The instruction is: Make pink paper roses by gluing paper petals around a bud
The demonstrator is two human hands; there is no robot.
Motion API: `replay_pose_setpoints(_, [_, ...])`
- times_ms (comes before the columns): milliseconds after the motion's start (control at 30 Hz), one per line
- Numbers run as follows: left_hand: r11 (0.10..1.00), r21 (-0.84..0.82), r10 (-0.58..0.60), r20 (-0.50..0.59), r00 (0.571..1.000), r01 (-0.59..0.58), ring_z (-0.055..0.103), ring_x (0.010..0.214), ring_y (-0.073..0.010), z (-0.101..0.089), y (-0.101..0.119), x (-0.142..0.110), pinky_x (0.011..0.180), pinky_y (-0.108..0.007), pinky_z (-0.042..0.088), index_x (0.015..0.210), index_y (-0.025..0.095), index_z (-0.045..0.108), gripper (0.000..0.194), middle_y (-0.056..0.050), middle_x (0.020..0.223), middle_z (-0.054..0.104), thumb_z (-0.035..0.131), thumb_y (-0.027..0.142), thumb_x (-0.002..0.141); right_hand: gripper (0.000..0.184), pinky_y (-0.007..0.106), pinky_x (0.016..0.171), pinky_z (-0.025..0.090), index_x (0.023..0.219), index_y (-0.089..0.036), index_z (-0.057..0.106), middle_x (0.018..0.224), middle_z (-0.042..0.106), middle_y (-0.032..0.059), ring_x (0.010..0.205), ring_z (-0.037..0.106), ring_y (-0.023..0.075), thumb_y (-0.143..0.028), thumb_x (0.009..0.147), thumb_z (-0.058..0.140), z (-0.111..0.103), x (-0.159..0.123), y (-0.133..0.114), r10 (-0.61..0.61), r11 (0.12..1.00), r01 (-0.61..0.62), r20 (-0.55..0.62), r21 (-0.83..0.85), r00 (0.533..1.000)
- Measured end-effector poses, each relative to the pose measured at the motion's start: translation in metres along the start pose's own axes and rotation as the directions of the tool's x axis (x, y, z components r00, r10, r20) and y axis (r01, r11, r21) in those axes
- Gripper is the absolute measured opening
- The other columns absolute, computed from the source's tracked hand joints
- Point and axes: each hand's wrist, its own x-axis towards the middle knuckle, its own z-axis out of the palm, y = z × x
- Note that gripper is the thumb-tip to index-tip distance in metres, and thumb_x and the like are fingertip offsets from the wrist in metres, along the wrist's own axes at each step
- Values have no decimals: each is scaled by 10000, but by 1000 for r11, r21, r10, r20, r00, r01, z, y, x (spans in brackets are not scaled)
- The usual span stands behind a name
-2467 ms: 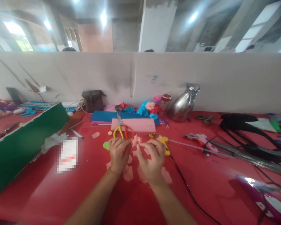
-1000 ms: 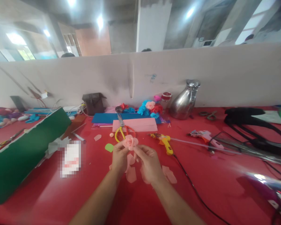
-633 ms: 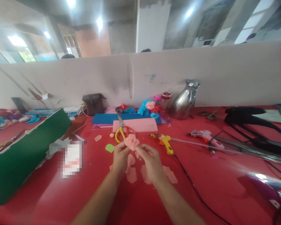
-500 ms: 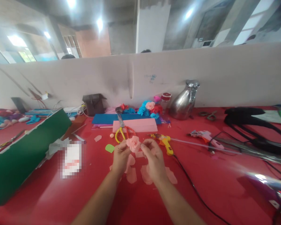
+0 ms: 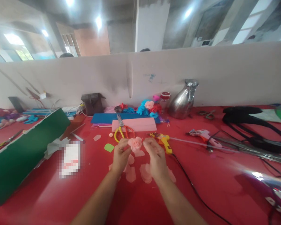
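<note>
My left hand [image 5: 121, 154] pinches a pink paper flower [image 5: 135, 143] at its left side. Close by the flower's right edge, my right hand [image 5: 155, 156] has its thumb and fingers drawn together; whether a petal edge is between them I cannot make out. Loose pink paper petals [image 5: 131, 174] lie on the red table under my hands. Just behind the flower rest scissors [image 5: 120, 122] with one yellow and one red handle. A yellow glue gun [image 5: 165, 143] lies right of my right hand, its nozzle toward the left.
Pink paper [image 5: 140, 124] lies on a blue sheet at the back. Finished paper flowers [image 5: 144, 107], a jar [image 5: 164, 99] and a steel jug [image 5: 184, 100] stand by the partition. On the left is a green board [image 5: 30, 153]; another glue gun [image 5: 207, 137] lies right. A black cord [image 5: 189, 182] trails forward.
The flower has turned in my left hand and shifted slightly right. My right fingertips have drawn a little away from its right edge. The whole view has shifted slightly.
</note>
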Motion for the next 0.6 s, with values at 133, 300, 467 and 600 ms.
replay_pose_setpoints(133, [998,54,43,1,999,-43,539,848,-185,-2,-4,1,825,-306,400,794,218,726,171,-43,847,640,589,142,725,215,268,666,344,589,-196,543,699,478,-13,699,443,144,-312,766,581,0,2,3,-9,998,10,16,-56,1000])
replay_pose_setpoints(300, [1000,8,-10,6,1000,10,539,864,-193,0,1,0,827,-309,405,818,219,733,151,-47,866,646,619,186,723,189,281,708,363,602,-199,575,732,514,1,737,478,160,-301,760,578,1,2,5,23,1000,-22,38,-20,999])
replay_pose_setpoints(467, [998,-32,-54,-14,998,54,538,869,-191,0,3,1,840,-308,406,821,220,736,147,-49,887,648,647,200,706,198,290,746,373,653,-209,609,779,526,9,795,492,171,-332,798,554,1,0,4,6,999,-5,21,-43,1000])
replay_pose_setpoints(600, [999,-25,-22,-44,999,21,548,879,-197,-1,-1,1,849,-322,413,814,220,736,144,-50,882,652,655,199,697,164,318,750,393,691,-206,649,831,546,32,836,505,192,-344,763,598,0,0,7,8,996,-4,47,-94,999])
